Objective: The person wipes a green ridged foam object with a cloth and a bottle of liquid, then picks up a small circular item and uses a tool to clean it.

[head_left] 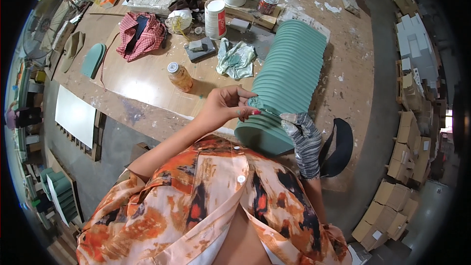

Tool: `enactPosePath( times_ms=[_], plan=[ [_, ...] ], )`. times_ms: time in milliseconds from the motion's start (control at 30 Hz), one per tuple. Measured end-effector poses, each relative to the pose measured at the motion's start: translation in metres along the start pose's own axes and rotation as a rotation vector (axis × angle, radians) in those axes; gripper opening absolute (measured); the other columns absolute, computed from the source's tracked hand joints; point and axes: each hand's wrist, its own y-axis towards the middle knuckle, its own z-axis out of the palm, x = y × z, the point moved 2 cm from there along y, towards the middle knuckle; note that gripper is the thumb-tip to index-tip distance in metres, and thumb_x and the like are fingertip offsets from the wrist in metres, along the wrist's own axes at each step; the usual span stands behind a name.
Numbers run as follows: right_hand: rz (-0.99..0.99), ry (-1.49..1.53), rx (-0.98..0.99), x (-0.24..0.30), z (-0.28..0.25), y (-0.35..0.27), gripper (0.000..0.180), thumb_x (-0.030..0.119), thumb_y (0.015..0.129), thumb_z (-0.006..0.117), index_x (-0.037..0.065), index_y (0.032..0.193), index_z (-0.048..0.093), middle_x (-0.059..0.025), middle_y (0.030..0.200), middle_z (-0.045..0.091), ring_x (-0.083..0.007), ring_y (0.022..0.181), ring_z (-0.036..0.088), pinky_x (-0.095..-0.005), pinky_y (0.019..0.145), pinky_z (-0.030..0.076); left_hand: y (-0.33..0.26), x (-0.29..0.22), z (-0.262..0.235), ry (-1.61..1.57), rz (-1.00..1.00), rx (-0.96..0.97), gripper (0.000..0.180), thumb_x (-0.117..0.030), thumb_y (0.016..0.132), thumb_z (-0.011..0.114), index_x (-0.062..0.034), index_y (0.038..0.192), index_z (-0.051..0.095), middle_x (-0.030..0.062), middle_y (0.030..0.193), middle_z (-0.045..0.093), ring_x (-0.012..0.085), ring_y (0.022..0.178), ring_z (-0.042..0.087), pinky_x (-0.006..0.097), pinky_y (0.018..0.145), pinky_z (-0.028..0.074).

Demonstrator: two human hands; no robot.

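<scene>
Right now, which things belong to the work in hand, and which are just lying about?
In hand: left hand pinching a small green piece; gloved right hand on the green ribbed stack.

Lying about: jar, crumpled rag, plaid cloth, white can, black cap.

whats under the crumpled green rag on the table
The crumpled green rag lies on the wooden table, beside the stack of green ribbed panels. Anything beneath it is covered by its folds.

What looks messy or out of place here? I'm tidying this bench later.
White splatters mark the wooden table far right. A paint-stained rag lies crumpled beside the stack of green panels, and a small can sits open.
</scene>
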Motion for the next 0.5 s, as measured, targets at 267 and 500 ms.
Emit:
enactPosePath(
  times_ms=[267,500],
  plan=[
    [0.263,0.287,-0.090,-0.034,-0.023,0.010,0.023,0.002,0.087,0.064,-0.002,0.109,0.066,-0.0094,0.104,0.068,-0.0128,0.085,0.063,-0.0251,0.081,0.051,0.003,0.059,-0.035,0.023,0.172,-0.197,0.037,-0.005,0.091,0.066,0.0008,0.125,0.052,0.0045,0.090,0.063,0.0091,0.078,0.059,0.023,0.069,0.050],
    [0.250,0.357,-0.116,-0.041,-0.057,0.074,0.026,0.002,0.090,0.059,-0.006,0.115,0.064,-0.0065,0.093,0.065,-0.0113,0.077,0.058,-0.0238,0.073,0.049,0.010,0.118,-0.061,0.200,0.219,-0.309,0.038,-0.002,0.093,0.061,-0.0017,0.128,0.048,0.0042,0.102,0.060,0.0083,0.087,0.058,0.022,0.075,0.047]
  ],
)
